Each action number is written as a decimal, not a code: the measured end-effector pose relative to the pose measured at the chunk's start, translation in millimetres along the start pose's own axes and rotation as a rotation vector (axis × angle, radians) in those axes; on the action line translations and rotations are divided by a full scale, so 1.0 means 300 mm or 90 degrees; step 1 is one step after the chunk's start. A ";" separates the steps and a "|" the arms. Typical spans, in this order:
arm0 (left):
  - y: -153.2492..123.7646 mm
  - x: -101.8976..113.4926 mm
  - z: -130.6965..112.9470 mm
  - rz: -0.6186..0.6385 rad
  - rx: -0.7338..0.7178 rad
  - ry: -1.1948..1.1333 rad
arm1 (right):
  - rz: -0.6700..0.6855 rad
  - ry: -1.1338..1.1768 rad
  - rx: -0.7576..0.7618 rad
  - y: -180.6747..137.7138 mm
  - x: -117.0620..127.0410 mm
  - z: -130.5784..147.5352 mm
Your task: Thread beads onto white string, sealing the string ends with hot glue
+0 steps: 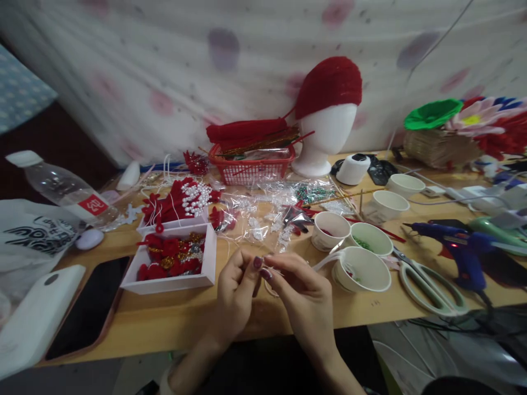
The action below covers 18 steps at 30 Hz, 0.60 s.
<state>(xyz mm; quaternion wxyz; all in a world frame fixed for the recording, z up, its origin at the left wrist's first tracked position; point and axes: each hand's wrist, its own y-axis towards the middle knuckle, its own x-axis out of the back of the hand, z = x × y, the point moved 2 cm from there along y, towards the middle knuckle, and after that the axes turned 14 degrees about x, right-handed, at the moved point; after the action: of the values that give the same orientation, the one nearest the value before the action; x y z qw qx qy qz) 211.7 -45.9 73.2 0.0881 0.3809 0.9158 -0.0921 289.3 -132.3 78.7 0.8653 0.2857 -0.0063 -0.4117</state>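
Note:
Over the table's front edge, my left hand (239,282) and my right hand (302,285) meet with thumbs and fingertips pinched together. Whatever sits between the fingertips is too small to make out. Just left of my left hand stands a white box (168,284) holding red fuzzy pieces (158,269) with gold and pearl beads. To the right of my right hand is a paper cup (366,270) with a few small beads and a white spoon-like handle. Behind my hands lie clear plastic bags (255,222) of small parts.
Scissors (432,288) and a blue glue gun (453,247) lie at right. More paper cups (329,230) stand behind. A red basket (255,170) and a white foam head (329,131) are at the back. A phone (90,307), a power bank (45,318) and a bottle (66,186) are left.

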 end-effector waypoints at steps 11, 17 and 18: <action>0.001 0.019 -0.018 -0.030 -0.113 0.157 | -0.022 -0.088 0.092 0.025 0.003 -0.001; -0.011 0.018 -0.036 -0.013 -0.341 0.315 | 0.106 -0.322 0.271 0.010 0.031 0.042; -0.010 0.019 -0.033 -0.008 -0.338 0.301 | 0.113 -0.333 0.279 0.006 0.033 0.044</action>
<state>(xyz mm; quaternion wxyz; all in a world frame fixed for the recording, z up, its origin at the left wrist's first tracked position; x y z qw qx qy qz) 204.9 -41.8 81.7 -0.0312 0.3497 0.9051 0.2396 293.8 -144.8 88.4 0.7848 0.3479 -0.3412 -0.3829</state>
